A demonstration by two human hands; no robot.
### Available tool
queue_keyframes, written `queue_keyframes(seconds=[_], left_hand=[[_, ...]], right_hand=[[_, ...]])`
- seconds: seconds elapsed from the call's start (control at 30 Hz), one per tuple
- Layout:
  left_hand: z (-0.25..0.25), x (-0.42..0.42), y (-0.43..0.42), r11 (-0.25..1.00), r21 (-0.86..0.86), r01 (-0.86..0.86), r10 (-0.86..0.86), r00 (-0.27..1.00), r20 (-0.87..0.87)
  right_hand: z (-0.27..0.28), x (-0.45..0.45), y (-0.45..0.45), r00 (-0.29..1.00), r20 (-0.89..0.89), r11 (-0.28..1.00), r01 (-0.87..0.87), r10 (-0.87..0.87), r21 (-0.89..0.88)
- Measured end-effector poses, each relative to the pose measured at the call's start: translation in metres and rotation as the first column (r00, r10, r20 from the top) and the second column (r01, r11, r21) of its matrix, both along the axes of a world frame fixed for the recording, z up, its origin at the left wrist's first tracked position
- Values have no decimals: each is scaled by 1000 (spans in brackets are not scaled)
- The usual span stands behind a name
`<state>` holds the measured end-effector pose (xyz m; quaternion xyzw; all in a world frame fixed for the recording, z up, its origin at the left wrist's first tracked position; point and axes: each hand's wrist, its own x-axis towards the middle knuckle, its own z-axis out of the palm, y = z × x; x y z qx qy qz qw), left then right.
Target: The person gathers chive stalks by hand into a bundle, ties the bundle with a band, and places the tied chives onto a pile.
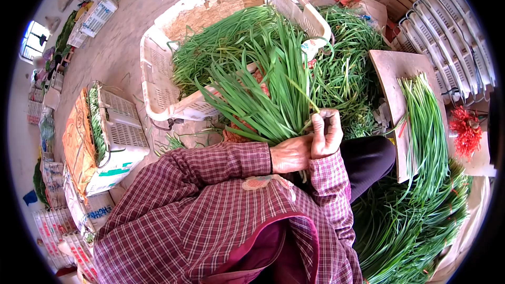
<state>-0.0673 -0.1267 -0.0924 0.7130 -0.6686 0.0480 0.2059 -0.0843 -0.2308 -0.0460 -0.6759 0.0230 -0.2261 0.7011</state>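
A fanned bunch of long green leaves (273,94) is held at its base by my left hand (290,154), whose fingers are wrapped round it. Just to the right, my right hand (327,132) pinches a thin yellowish-green stalk (303,94) between thumb and finger. Beyond the bunch stands a white plastic crate (158,73) with more loose green leaves (226,34) in it. Another heap of leaves (347,63) lies to the right of the crate.
A board (386,73) at the right bears a bundle of greens (423,121). Red ties (465,131) hang beside it. Tied greens (410,231) lie at the lower right. Stacked crates (442,37) stand at the upper right, and a filled crate (123,121) at the left.
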Motion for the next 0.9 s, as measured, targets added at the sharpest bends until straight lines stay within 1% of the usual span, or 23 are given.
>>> queue_keyframes(seconds=[0.03,0.07,0.1,0.17,0.23,0.27,0.3,0.33,0.37,0.43,0.47,0.5,0.53,0.57,0.63,0.67,0.7,0.73,0.77,0.8,0.83,0.87,0.9], left_hand=[[1,0,0,998,-27,60,-66,932,-356],[2,0,-1,992,-92,91,-129,739,-661],[7,1,0,995,29,100,-65,814,-577],[16,1,3,984,148,96,-13,878,-478],[25,-1,5,1000,26,-17,24,955,-295],[30,-4,2,986,-110,-129,75,913,-400],[26,-3,1,986,-111,-127,72,913,-402],[22,-1,0,986,-145,-83,35,950,-311],[19,-1,0,983,-167,-76,38,975,-221],[18,0,0,974,-215,-64,58,998,-36],[18,-2,6,997,63,-40,33,994,103],[17,-5,11,940,337,-51,-28,974,226],[9,-6,16,973,229,-32,-38,954,297],[9,-5,15,972,232,-26,-45,954,298],[10,-6,16,983,183,13,-51,977,207],[11,-7,16,981,191,12,-53,976,211],[11,-8,16,982,189,10,-51,976,212],[9,-8,16,978,206,12,-58,974,218],[8,-8,16,974,225,13,-65,973,224],[12,-7,17,971,237,-5,-64,956,286],[11,-7,16,971,239,-7,-63,957,283],[10,-7,15,973,230,-6,-53,966,251],[9,-8,15,975,221,-2,-48,974,220]], right_hand=[[-1,1,-1,1000,23,999,-5,4,39],[0,0,-2,1000,31,998,-8,6,59],[2,-1,-2,999,38,997,-11,8,79],[4,-1,-2,998,61,998,-32,29,60],[7,-3,-1,996,64,998,-56,58,-32],[7,-4,-3,995,72,993,-56,64,-107],[8,-5,-4,994,80,982,-57,72,-180],[11,-4,0,992,98,997,-74,77,-30],[12,-4,1,994,83,996,-72,68,51],[14,-5,0,998,17,945,-58,56,321],[11,3,-11,985,159,908,-130,71,398],[31,4,-15,988,148,877,-35,-41,479],[45,3,-24,982,164,853,-6,-94,522],[57,1,-36,974,191,865,8,-120,502],[53,5,-67,966,199,909,72,-166,410],[50,8,-79,982,69,970,164,-179,181],[45,11,-90,974,-55,974,216,-219,-68],[23,13,-101,963,-105,929,207,-249,-307],[7,15,-107,914,182,486,352,-362,-800],[14,14,-98,915,197,475,356,-351,-805],[23,12,-83,917,208,464,357,-342,-811],[25,15,-70,944,195,622,323,-267,-713],[38,14,-53,982,106,729,189,-159,-658]])
